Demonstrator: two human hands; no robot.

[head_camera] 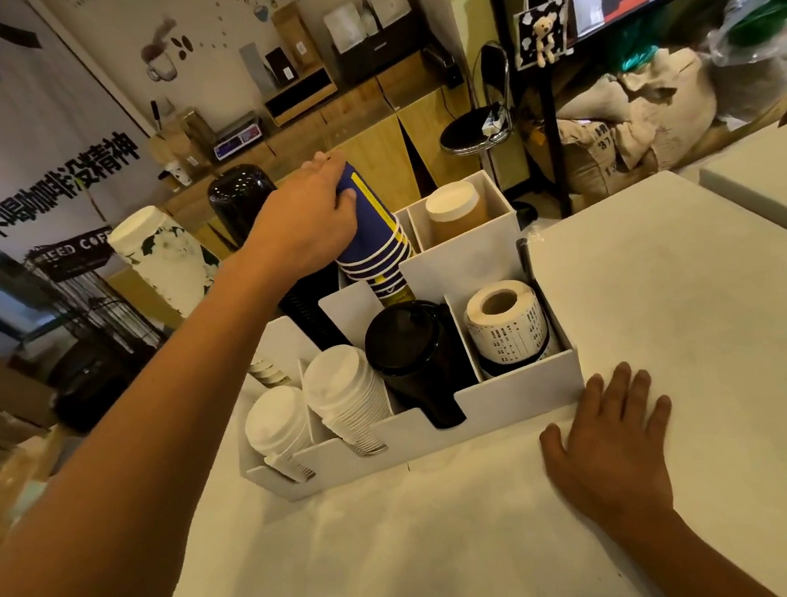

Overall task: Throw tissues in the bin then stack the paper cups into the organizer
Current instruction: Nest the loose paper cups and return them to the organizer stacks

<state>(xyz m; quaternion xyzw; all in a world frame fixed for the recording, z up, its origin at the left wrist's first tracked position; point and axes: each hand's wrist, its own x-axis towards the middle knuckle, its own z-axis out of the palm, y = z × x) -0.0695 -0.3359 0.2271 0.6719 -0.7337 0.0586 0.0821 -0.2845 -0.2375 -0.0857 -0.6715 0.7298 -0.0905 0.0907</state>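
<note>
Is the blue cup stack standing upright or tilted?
Tilted: the blue cup stack leans left, rims down in the organizer, left hand gripping its top.

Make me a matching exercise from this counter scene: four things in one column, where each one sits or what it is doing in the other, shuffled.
Things:
1. left hand
2. right hand
3. label roll
4. black lids

States:
A. lying in the organizer's front right compartment
B. flat on the white counter, beside the organizer
C. closed on top of the blue paper cups
D. stacked in the front compartment left of the label roll

Pairs: 1-C, 2-B, 3-A, 4-D
</note>
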